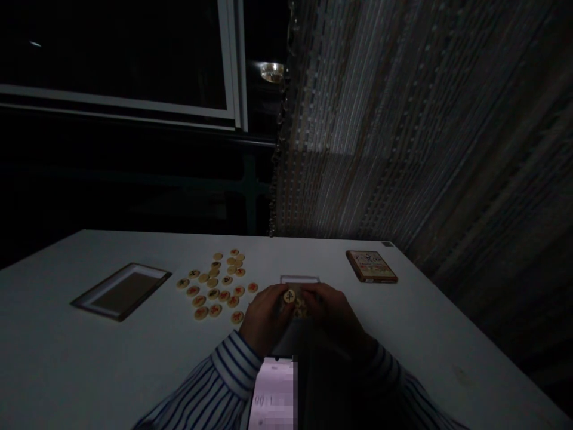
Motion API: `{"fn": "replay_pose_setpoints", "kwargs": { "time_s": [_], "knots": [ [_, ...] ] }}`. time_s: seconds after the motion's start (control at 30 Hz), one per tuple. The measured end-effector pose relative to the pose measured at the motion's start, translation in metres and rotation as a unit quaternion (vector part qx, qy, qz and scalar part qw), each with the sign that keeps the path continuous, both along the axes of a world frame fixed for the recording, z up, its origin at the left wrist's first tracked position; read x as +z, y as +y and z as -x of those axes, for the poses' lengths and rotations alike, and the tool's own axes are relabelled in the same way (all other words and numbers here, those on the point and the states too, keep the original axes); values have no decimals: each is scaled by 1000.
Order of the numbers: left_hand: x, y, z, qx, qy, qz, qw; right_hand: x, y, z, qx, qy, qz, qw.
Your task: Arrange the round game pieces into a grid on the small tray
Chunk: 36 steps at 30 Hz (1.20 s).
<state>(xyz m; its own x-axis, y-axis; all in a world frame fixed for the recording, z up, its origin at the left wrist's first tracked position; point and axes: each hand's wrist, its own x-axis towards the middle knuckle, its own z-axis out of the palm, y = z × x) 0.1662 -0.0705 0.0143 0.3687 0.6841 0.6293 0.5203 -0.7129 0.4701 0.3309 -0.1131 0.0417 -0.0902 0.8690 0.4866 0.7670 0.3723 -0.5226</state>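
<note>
A round wooden Chinese chess piece (289, 296) with a dark character faces up between the fingers of my left hand (265, 315). My right hand (336, 312) is close beside it, fingers curled over the right side of a small pale box (299, 279). Whether those fingers grip anything is hard to make out in the dim light. Several more pieces (301, 309) show inside the box, below and between both hands. Left of my hands, many loose pieces (213, 293) are spread on the white table, some with red or dark characters, others blank side up.
An open shallow box lid (123, 291) rests on the table (147, 370) at the left. A printed brown box (371, 266) lies at the right. A lit phone (273, 394) is near my forearms. Behind the table hang a string curtain (349, 119) and a window frame (230, 65).
</note>
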Motion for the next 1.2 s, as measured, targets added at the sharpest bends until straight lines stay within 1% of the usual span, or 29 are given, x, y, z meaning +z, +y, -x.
{"fn": "replay_pose_setpoints", "kwargs": {
  "time_s": [0.07,0.13,0.27,0.37,0.5,0.67,0.77,0.93,1.03,1.1,1.2],
  "knots": [
    [-1,-1,-1,-3,8,-12,1000,-7,-1,-1,6,40,17,999],
    [0,-3,-2,-20,14,-22,999,-9,-2,-2,18,77,41,996],
    [2,-6,-3,-67,17,-21,997,-8,-4,-3,54,157,89,982],
    [1,-7,-3,-84,8,-5,996,-7,-5,-3,82,193,107,972],
    [4,-9,-4,-101,-23,53,993,-6,-5,-3,85,216,110,966],
    [11,-13,-5,-103,-78,163,978,-4,-6,-3,66,228,124,963],
    [11,-13,-7,-92,-127,239,958,-5,-6,-3,63,208,113,970],
    [10,-12,-12,-96,-214,344,909,-6,-6,-3,67,128,83,986],
    [12,-12,-13,-93,-242,380,888,-4,-5,-2,66,36,49,996],
    [13,-12,-12,-90,-257,391,879,-3,-4,-2,68,-20,28,997],
    [15,-12,-12,-82,-271,399,872,-4,-3,-2,78,-64,1,995]
  ]
}}
